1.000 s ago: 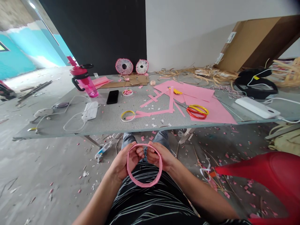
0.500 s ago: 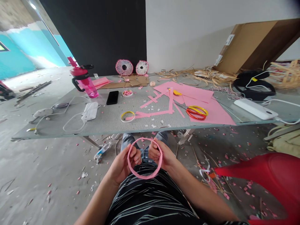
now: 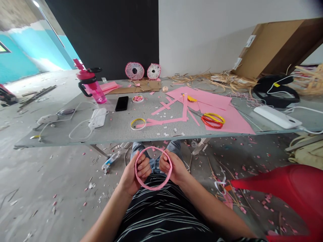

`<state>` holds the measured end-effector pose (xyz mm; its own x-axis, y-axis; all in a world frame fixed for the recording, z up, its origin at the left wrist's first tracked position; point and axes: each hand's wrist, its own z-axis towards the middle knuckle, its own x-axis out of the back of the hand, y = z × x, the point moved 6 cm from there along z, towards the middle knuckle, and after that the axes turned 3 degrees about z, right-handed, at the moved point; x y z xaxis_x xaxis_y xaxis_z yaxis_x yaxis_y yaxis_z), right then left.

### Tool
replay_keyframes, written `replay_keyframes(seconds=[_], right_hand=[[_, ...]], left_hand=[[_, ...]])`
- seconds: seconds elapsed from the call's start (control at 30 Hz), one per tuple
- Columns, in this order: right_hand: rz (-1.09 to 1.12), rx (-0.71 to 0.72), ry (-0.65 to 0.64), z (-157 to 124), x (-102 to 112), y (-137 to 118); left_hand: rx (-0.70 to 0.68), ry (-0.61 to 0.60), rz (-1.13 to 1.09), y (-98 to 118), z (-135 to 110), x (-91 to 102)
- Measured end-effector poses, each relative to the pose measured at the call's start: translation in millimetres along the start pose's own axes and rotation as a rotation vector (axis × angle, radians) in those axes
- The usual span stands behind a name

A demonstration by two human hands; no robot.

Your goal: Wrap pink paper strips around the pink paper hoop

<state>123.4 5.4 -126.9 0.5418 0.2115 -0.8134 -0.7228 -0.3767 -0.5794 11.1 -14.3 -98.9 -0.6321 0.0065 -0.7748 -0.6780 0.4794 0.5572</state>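
Observation:
A pink ring [image 3: 151, 187] wrapped in pink paper is held upright over my lap, below the table's front edge. My left hand [image 3: 136, 173] grips its left side with fingers curled through the ring. My right hand [image 3: 174, 167] is closed on the right side, thumb on the rim. On the table [image 3: 113, 129] ahead lie pink paper strips [image 3: 166, 120], pink sheets [image 3: 227, 116], red-and-yellow scissors [image 3: 210, 120] and a yellow tape roll [image 3: 137, 123].
A pink water bottle [image 3: 91, 85], a black phone [image 3: 121, 103], a white power bank [image 3: 277, 116], cables and two pink string-wound discs [image 3: 134, 71] are on the table. A red chair [image 3: 285, 191] stands at my right. Paper scraps litter the floor.
Both hands have lifted the ring a little and drawn it slightly left, turning it in the fingers. Nothing on the table has moved.

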Motion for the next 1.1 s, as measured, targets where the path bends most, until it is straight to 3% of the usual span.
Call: replay_keyframes(seconds=[0.23, 0.33, 0.43, 0.57, 0.67, 0.77, 0.9, 1.1], right_hand=[[-0.002, -0.001, -0.004, -1, 0, 2], [-0.010, -0.009, -0.001, -2, 0, 2], [-0.023, 0.027, 0.016, -2, 2, -3], [-0.062, 0.073, 0.029, -3, 6, -9], [-0.173, 0.108, 0.037, -4, 9, -11], [-0.301, 0.148, 0.042, -5, 9, -11], [-0.352, 0.165, 0.034, -5, 6, -11], [-0.350, 0.172, 0.036, -5, 3, -13]], left_hand=[[-0.095, 0.042, -0.057, 3, 1, -3.1], [-0.097, 0.068, 0.031, 3, 2, -0.9], [-0.186, 0.164, 0.337, 13, 0, 9.6], [-0.530, 0.366, 1.133, 45, -12, 16.1], [-0.623, 0.354, 1.711, 52, -15, 8.4], [-0.650, 0.260, 2.092, 49, -14, -0.1], [-0.578, 0.202, 2.301, 46, -12, -2.8], [-0.487, 0.139, 2.243, 43, -11, 5.2]])
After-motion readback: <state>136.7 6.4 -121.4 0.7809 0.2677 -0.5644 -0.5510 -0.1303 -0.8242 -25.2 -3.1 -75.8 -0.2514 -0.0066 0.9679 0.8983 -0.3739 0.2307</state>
